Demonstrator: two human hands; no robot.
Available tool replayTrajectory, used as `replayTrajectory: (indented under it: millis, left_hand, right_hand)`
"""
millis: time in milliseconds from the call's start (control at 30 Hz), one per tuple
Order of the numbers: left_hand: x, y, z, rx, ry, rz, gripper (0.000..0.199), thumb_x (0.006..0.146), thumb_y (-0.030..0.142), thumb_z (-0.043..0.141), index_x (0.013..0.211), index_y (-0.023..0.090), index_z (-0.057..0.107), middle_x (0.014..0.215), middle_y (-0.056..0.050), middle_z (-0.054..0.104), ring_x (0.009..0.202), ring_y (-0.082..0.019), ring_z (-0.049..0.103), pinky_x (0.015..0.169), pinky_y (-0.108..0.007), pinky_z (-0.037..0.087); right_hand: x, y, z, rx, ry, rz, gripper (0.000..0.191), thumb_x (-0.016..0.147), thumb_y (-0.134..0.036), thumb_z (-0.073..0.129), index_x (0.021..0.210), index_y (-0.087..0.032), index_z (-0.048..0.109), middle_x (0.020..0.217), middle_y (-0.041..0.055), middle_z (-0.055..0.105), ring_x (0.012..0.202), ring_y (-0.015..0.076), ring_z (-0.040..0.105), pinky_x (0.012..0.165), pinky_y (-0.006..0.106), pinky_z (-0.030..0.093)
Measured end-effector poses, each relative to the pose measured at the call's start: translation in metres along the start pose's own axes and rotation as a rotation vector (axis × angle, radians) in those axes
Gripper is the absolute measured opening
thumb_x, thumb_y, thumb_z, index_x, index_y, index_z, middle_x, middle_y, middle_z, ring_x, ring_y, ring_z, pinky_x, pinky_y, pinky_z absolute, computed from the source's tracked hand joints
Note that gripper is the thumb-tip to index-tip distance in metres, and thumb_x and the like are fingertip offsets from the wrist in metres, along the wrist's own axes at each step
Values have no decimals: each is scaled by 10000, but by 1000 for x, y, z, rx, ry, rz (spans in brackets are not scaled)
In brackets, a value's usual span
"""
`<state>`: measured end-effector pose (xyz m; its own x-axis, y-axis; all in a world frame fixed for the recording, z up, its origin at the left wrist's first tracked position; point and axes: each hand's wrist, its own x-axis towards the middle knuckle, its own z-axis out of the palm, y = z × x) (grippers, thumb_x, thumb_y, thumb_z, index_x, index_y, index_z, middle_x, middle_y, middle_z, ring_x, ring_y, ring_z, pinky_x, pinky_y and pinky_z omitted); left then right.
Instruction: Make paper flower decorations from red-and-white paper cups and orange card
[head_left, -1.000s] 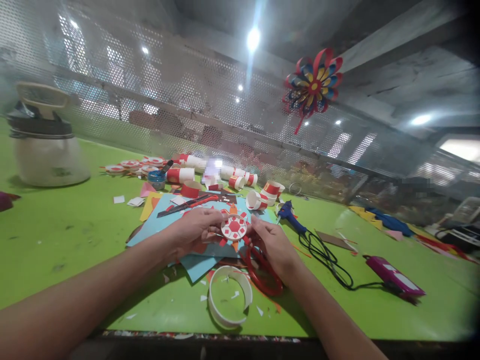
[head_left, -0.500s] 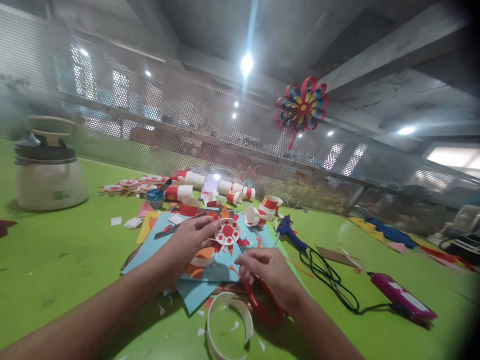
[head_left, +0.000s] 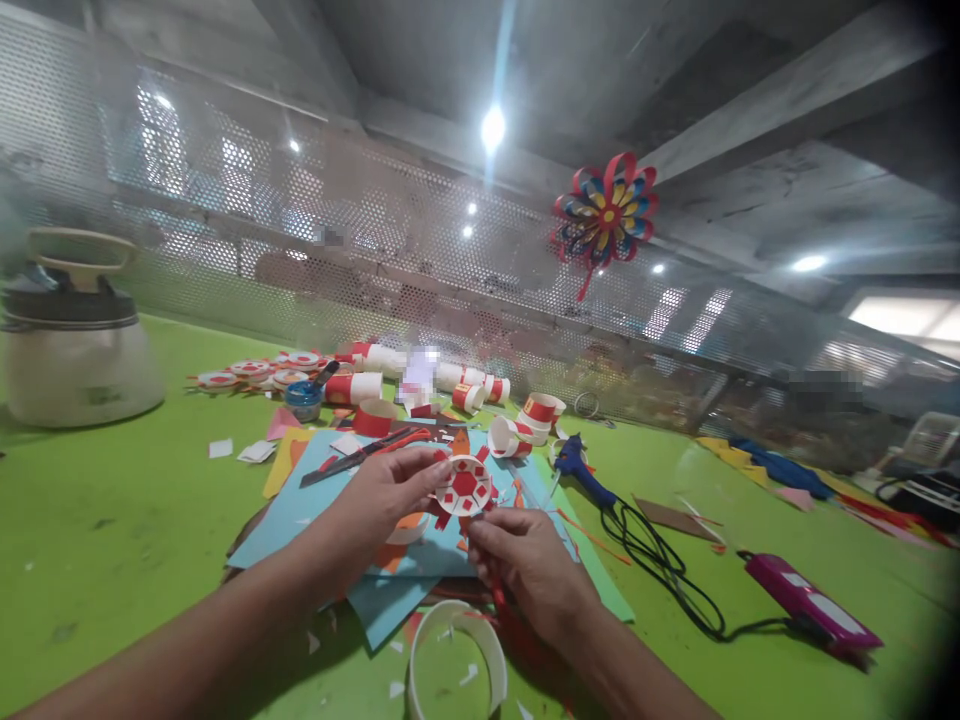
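My left hand [head_left: 397, 485] pinches the left rim of a paper turtle [head_left: 463, 486], a white disc with red patches, an orange pointed piece on top and red tabs around it. Closed at the turtle's lower edge is my right hand [head_left: 529, 560], its fingertips near an orange piece there. Red-handled scissors [head_left: 501, 595] hang in that hand, mostly hidden under the palm; their blades do not show. Beneath both hands lie light blue paper sheets [head_left: 300, 520] with orange scraps. A white paper ring [head_left: 495, 665] stands close to me.
A blue glue gun [head_left: 581, 470] lies right, its black cord running to a magenta power strip [head_left: 814, 600]. Behind are cut paper cups [head_left: 356, 388], a blue jar [head_left: 303, 400] and several finished discs [head_left: 251, 370]. A large white container [head_left: 82, 370] stands left on the green table [head_left: 112, 560].
The turtle has come slightly lower and nearer, turned more to face me. My right hand has closed in on its bottom edge, and the scissors have swung down under the palm.
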<state>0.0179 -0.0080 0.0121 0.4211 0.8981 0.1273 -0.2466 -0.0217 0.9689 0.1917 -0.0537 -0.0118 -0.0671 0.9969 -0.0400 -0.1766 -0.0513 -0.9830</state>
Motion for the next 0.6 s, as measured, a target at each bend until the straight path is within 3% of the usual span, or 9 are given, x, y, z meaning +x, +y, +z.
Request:
replayTrajectory:
  millis: [233,433,600]
  left_hand:
    - [-1,3,1,-48,16,-43,274,740,409,696,913,198,670,908,-44,701,799,-160,614,779,-310,490]
    - [3,-4,-2,-47,5,-20,270,741,393,703,915,189,683,925,-54,698,823,-174,620,796,-322,488]
    - [2,-4,-2,-52,-49,-8,275,769,387,680,971,202,697,927,-49,709,829,-172,625,799,-317,485]
  right_hand:
    - [-4,0,2,146,-98,-11,206,681,-258,789,782,-110,688,622,10,596,506,70,516,482,197,361]
    - [-5,4,1,17,-87,-52,222,694,-281,779,670,-100,653,541,-2,570,454,64,476,471,205,338]
    - [-4,5,1,14,-59,-53,213,704,-289,766,694,-113,646,544,-15,554,462,65,451,467,204,332]
